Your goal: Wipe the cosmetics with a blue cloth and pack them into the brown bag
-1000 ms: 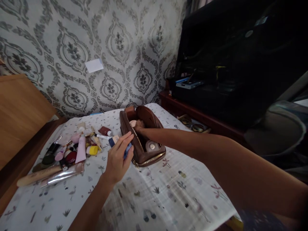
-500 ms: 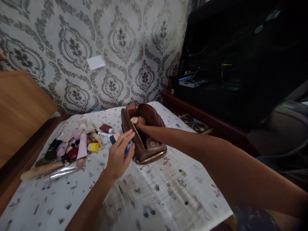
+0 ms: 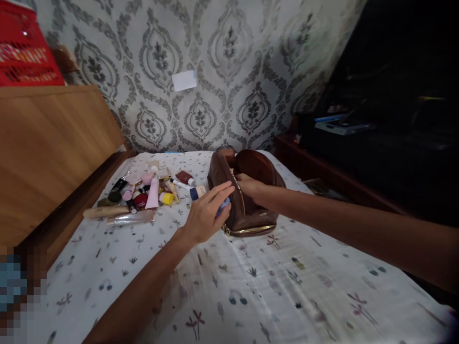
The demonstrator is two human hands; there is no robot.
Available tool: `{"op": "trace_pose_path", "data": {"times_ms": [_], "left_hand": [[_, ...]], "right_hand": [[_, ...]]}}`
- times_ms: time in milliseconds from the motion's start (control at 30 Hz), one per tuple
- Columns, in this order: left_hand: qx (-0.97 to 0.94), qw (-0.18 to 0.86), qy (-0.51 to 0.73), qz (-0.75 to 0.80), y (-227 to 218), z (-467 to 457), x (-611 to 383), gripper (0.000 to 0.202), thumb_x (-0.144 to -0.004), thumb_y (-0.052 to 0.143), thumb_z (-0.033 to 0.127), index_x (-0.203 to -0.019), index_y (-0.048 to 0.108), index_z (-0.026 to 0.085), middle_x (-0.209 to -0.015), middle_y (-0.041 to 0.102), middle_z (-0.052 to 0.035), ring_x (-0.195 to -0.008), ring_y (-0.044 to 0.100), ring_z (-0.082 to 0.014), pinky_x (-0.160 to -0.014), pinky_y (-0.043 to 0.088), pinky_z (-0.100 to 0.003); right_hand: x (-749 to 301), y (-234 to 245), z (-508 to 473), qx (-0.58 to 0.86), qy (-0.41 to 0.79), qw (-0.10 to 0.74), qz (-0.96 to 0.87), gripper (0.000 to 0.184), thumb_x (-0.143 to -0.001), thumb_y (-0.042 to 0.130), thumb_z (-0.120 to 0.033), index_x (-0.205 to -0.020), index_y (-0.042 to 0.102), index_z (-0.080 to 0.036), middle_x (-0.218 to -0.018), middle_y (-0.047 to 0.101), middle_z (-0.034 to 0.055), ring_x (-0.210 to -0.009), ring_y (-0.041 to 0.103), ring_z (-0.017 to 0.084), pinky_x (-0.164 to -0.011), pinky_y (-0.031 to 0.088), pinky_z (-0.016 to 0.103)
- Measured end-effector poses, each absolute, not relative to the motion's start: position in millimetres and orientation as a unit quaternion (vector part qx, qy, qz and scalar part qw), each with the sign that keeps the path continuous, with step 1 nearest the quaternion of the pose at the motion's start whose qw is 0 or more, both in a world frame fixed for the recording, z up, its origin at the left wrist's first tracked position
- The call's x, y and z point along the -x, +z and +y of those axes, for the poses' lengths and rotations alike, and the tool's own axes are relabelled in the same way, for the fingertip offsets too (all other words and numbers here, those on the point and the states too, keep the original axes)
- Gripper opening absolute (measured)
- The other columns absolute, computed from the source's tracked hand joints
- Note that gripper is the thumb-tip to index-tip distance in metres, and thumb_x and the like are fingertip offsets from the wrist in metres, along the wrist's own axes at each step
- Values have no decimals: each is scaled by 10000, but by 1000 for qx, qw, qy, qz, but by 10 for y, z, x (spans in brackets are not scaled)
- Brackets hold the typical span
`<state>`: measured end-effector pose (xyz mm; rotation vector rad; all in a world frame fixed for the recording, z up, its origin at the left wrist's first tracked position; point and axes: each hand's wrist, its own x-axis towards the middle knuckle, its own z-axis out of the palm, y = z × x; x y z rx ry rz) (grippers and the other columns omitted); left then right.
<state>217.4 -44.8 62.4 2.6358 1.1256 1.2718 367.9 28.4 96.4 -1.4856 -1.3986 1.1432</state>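
Observation:
A brown zip bag (image 3: 233, 220) stands on the bed sheet, its top unzipped. My right hand (image 3: 251, 187) reaches through the opening; its fingers are hidden inside, so what they hold does not show. Against the bag's left side lies my left hand (image 3: 208, 210), fingertips on the zip edge. A blue item (image 3: 224, 205) shows between its thumb and fingers, mostly covered. A navy and cream piece (image 3: 198, 192) sticks out behind that hand; whether both belong to one thing I cannot tell.
Left of the bag lies a pile of cosmetics: a pink tube (image 3: 153, 193), a yellow-capped container (image 3: 167, 198), a silvery tube (image 3: 131, 218) and a long beige item (image 3: 105, 211). A wooden headboard (image 3: 53, 157) borders the left; a dark television (image 3: 401, 71) stands at right.
The view has swung left, so the bag and pile sit further right. My right hand has drawn back slightly in the bag; a pale pinkish thing beside it no longer shows. My left hand stays at the bag.

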Motion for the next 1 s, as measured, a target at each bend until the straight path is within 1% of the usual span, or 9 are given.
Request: {"op": "trace_pose_path", "data": {"times_ms": [100,167,233,367,467,567,733,900,1000], "left_hand": [[-825,-13,409,391,569,-461,-2009,374,-1003,439,196,-1368,518,188,-1403,619,-111,-1312,579,-188,-1107,475,-339],[-803,-30,400,440,520,-423,-1816,341,-1005,429,208,-1322,548,171,-1345,647,-114,-1269,602,-196,-1085,481,-336],[-772,-54,362,519,483,-345,-1566,305,-998,429,220,-1248,595,161,-1282,658,-121,-1200,628,-225,-1043,499,-357],[-644,-108,220,725,473,-145,-1019,345,-982,423,253,-1267,596,162,-1346,571,-175,-1169,621,-309,-939,526,-414],[-583,-110,103,798,475,-34,-716,431,-986,419,348,-1333,544,126,-1336,569,-231,-1236,574,-369,-935,511,-453],[-573,-90,62,812,457,36,-565,492,-949,482,395,-1315,553,75,-1289,618,-257,-1242,574,-394,-961,492,-462],[-570,-70,43,818,434,123,-500,522,-909,519,440,-1297,581,97,-1211,690,-234,-1151,645,-395,-915,510,-452],[-564,-61,37,822,433,176,-451,558,-893,541,448,-1346,554,121,-1192,711,-220,-1145,659,-386,-905,513,-443],[-564,-59,44,822,417,177,-431,550,-883,555,413,-1348,550,119,-1180,715,-219,-1151,654,-386,-900,511,-436]], "right_hand": [[-3841,856,109,562,564,328,-509,110,-820,652,-160,-911,713,-150,-719,722,70,-665,691,221,-642,580,337],[-4001,749,13,548,567,341,-512,201,-799,603,-138,-973,701,-162,-766,731,76,-691,702,220,-674,593,359],[-4137,686,-92,522,486,391,-582,266,-794,598,-172,-1045,685,-184,-889,739,92,-815,716,237,-755,606,405],[-4173,765,-457,438,160,478,-744,375,-860,614,-261,-1232,619,-221,-1293,619,145,-1198,616,280,-1008,530,489],[-3939,770,-749,336,61,466,-816,273,-946,526,-197,-1191,623,-267,-1345,570,121,-1284,567,232,-1066,505,414],[-3524,533,-767,306,116,395,-859,321,-964,468,-194,-1260,580,-249,-1432,491,129,-1334,530,227,-1089,495,406],[-2719,81,-177,490,186,337,-782,569,-860,550,-157,-1422,463,-135,-1558,321,236,-1469,328,367,-1170,338,565],[-2261,-34,248,601,211,331,-696,574,-858,648,-244,-1404,496,-150,-1570,312,248,-1469,285,415,-1124,324,617],[-2231,-105,313,593,203,347,-698,492,-856,620,-162,-1344,569,-182,-1587,314,199,-1461,294,374,-1129,338,558]]}}
